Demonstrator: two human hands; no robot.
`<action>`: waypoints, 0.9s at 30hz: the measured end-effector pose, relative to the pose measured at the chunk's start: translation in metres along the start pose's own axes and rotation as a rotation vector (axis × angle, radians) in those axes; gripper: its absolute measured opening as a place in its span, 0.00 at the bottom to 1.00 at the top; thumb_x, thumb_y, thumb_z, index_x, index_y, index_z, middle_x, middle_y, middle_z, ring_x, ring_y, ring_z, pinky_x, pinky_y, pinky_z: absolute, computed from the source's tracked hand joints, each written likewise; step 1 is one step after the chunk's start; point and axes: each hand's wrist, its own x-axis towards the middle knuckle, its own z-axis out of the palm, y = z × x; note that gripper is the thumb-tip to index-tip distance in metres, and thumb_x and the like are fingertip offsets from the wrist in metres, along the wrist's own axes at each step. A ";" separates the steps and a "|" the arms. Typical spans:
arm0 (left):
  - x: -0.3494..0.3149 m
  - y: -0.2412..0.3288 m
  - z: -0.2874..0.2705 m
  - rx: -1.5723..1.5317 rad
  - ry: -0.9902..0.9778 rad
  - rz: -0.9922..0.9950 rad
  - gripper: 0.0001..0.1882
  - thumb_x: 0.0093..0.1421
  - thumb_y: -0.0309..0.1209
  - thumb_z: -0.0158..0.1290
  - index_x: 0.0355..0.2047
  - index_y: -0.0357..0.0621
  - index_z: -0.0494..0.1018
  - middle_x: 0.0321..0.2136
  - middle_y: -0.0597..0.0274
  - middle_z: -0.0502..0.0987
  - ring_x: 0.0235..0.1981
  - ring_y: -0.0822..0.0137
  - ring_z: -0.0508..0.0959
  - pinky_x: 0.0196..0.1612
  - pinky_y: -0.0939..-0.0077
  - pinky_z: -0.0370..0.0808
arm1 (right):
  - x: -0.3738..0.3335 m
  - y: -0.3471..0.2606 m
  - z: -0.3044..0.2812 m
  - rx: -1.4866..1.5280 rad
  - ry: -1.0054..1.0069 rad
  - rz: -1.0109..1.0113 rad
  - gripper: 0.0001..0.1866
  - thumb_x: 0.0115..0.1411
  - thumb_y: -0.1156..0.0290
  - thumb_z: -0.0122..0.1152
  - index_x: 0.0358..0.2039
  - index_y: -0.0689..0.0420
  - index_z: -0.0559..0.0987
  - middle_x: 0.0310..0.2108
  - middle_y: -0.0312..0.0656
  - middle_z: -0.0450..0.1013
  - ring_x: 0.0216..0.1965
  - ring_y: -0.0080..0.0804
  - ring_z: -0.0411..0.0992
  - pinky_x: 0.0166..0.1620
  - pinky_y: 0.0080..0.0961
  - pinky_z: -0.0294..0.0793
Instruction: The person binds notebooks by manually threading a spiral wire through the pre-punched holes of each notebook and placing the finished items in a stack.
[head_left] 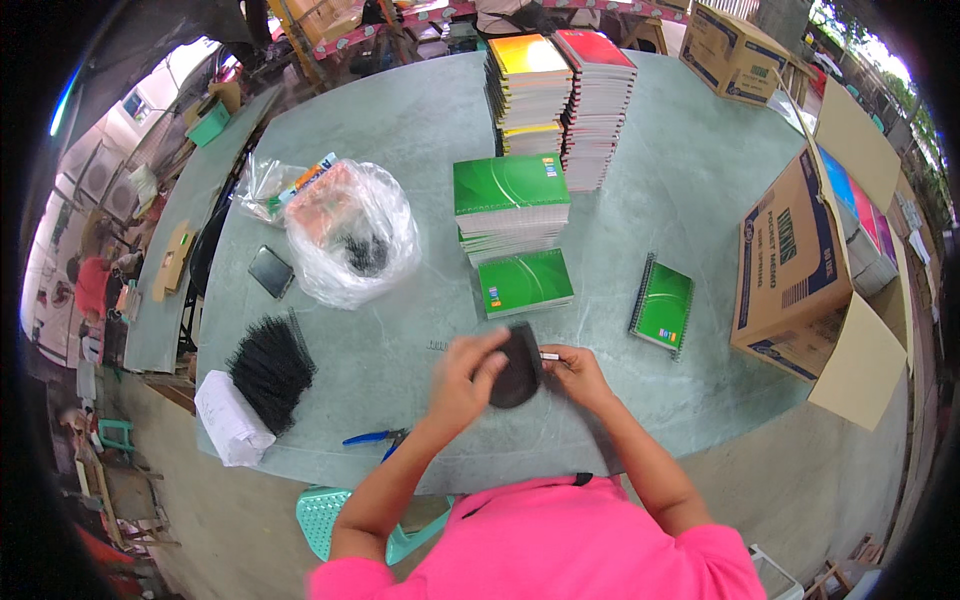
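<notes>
My left hand (pixel 465 375) is smeared by motion at the left edge of a dark, flat, round-ended piece (pixel 515 372) that looks like a pouch. Whether it grips that piece, I cannot tell. On the other side, my right hand (pixel 578 376) pinches a small white stick-like thing (pixel 549 356), whose kind is unclear. A short bit of spiral wire (pixel 437 345) lies just beyond my left hand. Farther off stand green spiral notebooks (pixel 510 185) in a stack, with a lower green pile (pixel 525 280) in front. One green notebook (pixel 663 305) lies alone to the right.
Blue-handled pliers (pixel 372 438), black spiral coils (pixel 270 365), a white roll (pixel 232 418), a phone (pixel 271 272) and a plastic bag (pixel 350 235) sit left. Yellow (pixel 528 55) and red notebook stacks (pixel 598 100) stand at the back. An open carton (pixel 790 265) holds notebooks at right.
</notes>
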 end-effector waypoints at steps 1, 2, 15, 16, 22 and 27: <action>0.004 0.005 -0.002 0.000 0.051 -0.103 0.15 0.56 0.32 0.51 0.45 0.46 0.73 0.38 0.52 0.75 0.39 0.54 0.74 0.45 0.65 0.68 | 0.000 0.002 0.000 0.019 0.016 -0.017 0.13 0.55 0.77 0.57 0.42 0.58 0.78 0.33 0.36 0.77 0.35 0.19 0.70 0.43 0.18 0.68; 0.000 0.001 0.001 0.003 -0.150 -0.109 0.15 0.57 0.33 0.51 0.45 0.45 0.73 0.37 0.52 0.75 0.39 0.54 0.74 0.45 0.65 0.68 | 0.001 0.004 0.001 0.038 0.033 -0.034 0.13 0.55 0.77 0.57 0.42 0.58 0.78 0.33 0.36 0.77 0.35 0.19 0.70 0.42 0.18 0.68; 0.019 0.010 0.020 0.508 -0.058 0.418 0.12 0.53 0.35 0.54 0.36 0.46 0.74 0.34 0.57 0.72 0.37 0.58 0.71 0.41 0.66 0.66 | 0.003 -0.009 0.007 0.348 0.041 -0.110 0.11 0.54 0.78 0.57 0.39 0.61 0.78 0.36 0.37 0.77 0.38 0.21 0.71 0.42 0.20 0.69; 0.019 0.004 0.024 0.489 -0.178 0.346 0.11 0.53 0.34 0.54 0.36 0.46 0.74 0.35 0.57 0.72 0.38 0.57 0.70 0.41 0.65 0.66 | 0.002 -0.012 0.007 0.412 0.060 -0.044 0.11 0.54 0.79 0.56 0.39 0.61 0.78 0.36 0.37 0.77 0.37 0.21 0.71 0.43 0.20 0.69; 0.023 -0.007 0.044 0.292 -0.349 0.209 0.09 0.53 0.32 0.54 0.33 0.43 0.72 0.33 0.56 0.71 0.39 0.55 0.71 0.41 0.63 0.66 | -0.004 -0.001 0.002 0.066 0.055 -0.015 0.06 0.55 0.78 0.55 0.32 0.63 0.79 0.28 0.33 0.76 0.32 0.15 0.69 0.37 0.17 0.69; 0.028 -0.007 0.057 0.209 -0.350 0.298 0.08 0.52 0.29 0.54 0.32 0.40 0.71 0.30 0.54 0.71 0.36 0.52 0.70 0.39 0.62 0.67 | 0.000 0.025 -0.004 -0.018 0.039 -0.043 0.10 0.54 0.78 0.54 0.37 0.64 0.78 0.29 0.35 0.77 0.32 0.15 0.68 0.37 0.20 0.69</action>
